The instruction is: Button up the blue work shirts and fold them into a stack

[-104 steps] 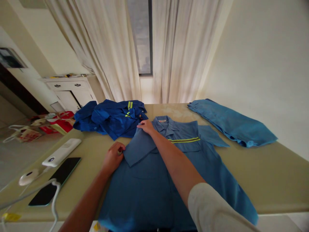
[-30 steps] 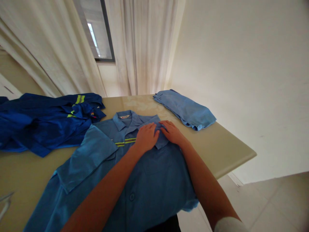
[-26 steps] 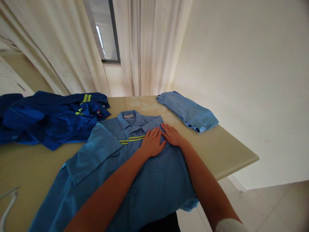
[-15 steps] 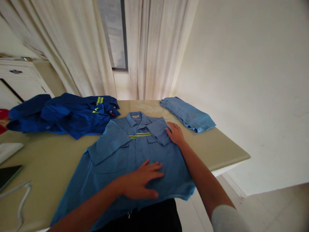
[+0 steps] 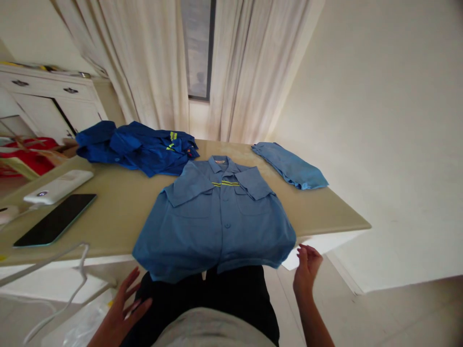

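Observation:
A grey-blue short-sleeved work shirt point(image 5: 202, 226) lies front up on the table, its collar away from me. Both sleeves are folded in over the chest, partly covering the yellow stripes. The hem hangs over the table's near edge against my dark trousers. My left hand point(image 5: 125, 308) is in the air below the shirt's left hem corner, fingers apart and holding nothing. Just off the right hem corner is my right hand point(image 5: 306, 270), apart from the cloth. Its fingers are bent loosely, with nothing visible in them.
Dark blue work clothes point(image 5: 141, 147) are heaped at the table's back left. Folded light blue trousers point(image 5: 289, 166) lie at the back right. A white power bank point(image 5: 60, 187), a black phone point(image 5: 56, 219) and a white cable point(image 5: 81, 265) are at the left. The table edge point(image 5: 336, 227) ends at right.
Both sleeves were folded in over the chest, the right one more recently. Both hands smoothed the shirt, then let go and moved down and apart to either side of the hem. The view turned back left.

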The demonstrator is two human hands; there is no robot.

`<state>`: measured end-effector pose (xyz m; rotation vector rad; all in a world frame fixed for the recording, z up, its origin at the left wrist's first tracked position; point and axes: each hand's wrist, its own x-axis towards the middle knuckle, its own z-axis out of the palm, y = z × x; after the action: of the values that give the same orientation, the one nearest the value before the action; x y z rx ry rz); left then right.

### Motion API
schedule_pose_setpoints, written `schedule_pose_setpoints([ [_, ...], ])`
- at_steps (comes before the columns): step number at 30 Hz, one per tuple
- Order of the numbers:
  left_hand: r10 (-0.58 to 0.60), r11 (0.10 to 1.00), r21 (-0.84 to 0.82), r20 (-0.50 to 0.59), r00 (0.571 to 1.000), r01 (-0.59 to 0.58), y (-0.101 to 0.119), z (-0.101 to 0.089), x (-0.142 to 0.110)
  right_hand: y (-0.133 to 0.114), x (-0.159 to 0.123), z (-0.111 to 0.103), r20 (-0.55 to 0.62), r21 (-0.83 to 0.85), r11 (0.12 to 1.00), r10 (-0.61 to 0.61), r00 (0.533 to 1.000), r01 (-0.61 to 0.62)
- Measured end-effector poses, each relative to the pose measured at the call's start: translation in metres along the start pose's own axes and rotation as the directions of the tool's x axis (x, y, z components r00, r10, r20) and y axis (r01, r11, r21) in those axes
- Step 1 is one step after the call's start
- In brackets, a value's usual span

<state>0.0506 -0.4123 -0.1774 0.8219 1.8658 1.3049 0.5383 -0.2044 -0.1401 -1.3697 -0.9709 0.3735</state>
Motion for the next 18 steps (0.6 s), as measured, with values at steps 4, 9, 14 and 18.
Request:
schedule_pose_setpoints([
  [4,0.003,0.997,-0.075,0.179,0.984,0.011,0.027,0.017,0.018,0.004,-0.025,0.0,0.477,0.007,0.951,0.269,0.837,-0.31],
  [9,-0.062,0.985,-0.135,0.329,0.942,0.112,0.037,0.015,0.024,-0.005,-0.021,-0.007,0.647,-0.072,0.919,0.338,0.683,-0.387],
  [14,-0.096,0.995,0.007,0.258,0.961,0.098,0.049,0.013,0.009,-0.011,-0.013,-0.01,0.652,-0.165,0.941,0.328,0.684,-0.294],
  [18,-0.246,0.926,-0.24,0.206,0.947,0.292,0.079,0.0,-0.033,-0.049,-0.002,-0.05,0.736,-0.188,0.923,0.359,0.574,-0.336],
])
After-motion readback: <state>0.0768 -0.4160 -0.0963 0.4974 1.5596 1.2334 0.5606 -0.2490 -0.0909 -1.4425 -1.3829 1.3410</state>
